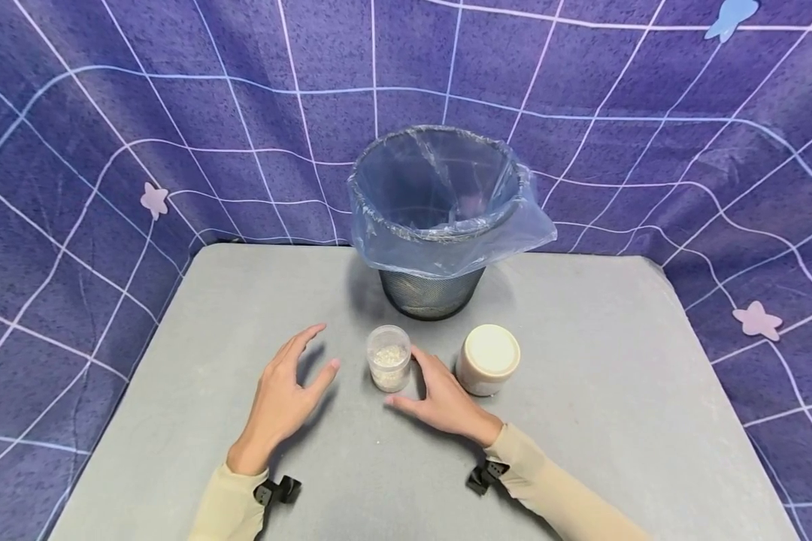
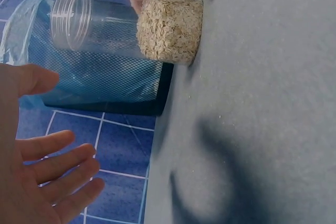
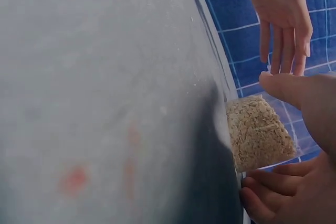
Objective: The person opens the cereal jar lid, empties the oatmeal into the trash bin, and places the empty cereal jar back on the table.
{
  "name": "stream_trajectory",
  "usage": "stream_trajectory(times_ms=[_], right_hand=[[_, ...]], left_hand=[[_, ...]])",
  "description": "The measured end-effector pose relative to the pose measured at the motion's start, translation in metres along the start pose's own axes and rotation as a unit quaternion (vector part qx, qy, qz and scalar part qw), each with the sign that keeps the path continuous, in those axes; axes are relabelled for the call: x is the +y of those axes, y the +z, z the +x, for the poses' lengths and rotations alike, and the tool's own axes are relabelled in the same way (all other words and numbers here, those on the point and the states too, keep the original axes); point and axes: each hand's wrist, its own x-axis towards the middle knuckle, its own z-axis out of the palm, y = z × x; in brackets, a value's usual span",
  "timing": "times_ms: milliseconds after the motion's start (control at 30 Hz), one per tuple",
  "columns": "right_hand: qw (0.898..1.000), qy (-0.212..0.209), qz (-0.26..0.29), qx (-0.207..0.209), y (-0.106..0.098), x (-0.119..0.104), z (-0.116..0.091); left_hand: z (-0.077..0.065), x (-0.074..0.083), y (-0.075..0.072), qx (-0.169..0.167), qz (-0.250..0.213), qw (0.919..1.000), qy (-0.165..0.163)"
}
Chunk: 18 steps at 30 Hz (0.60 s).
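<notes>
A clear, lidless plastic jar [image 1: 389, 361] stands upright on the table, its lower part filled with rolled oats [image 2: 170, 29]. My right hand [image 1: 440, 398] is right beside it, fingertips at the jar's right side and the thumb held apart in front. In the right wrist view the thumb and fingers [image 3: 278, 187] spread on either side of the jar. My left hand [image 1: 287, 391] hovers to the left of the jar, holding nothing, with thumb and fingers [image 2: 65, 184] spread apart. A cream jar [image 1: 489, 361] with a pale top stands just beyond my right wrist.
Behind the jars stands a mesh waste bin [image 1: 433, 293] lined with a translucent blue bag [image 1: 446, 248]. A purple-blue grid-patterned cloth [image 1: 277, 120] hangs around the back and sides of the grey table [image 1: 582, 323]. A few tiny crumbs lie near the hands.
</notes>
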Motion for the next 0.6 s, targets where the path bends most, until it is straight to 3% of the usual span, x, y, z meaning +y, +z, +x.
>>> stream_trajectory(times_ms=[167, 600], right_hand=[[0.999, -0.023, 0.019, 0.023, 0.004, 0.003, 0.009], [0.998, -0.015, 0.052, 0.026, 0.014, 0.002, 0.024]], left_hand=[[0.001, 0.000, 0.001, 0.005, -0.004, 0.9999, 0.010], [0.005, -0.001, 0.002, 0.013, 0.002, 0.9997, 0.020]])
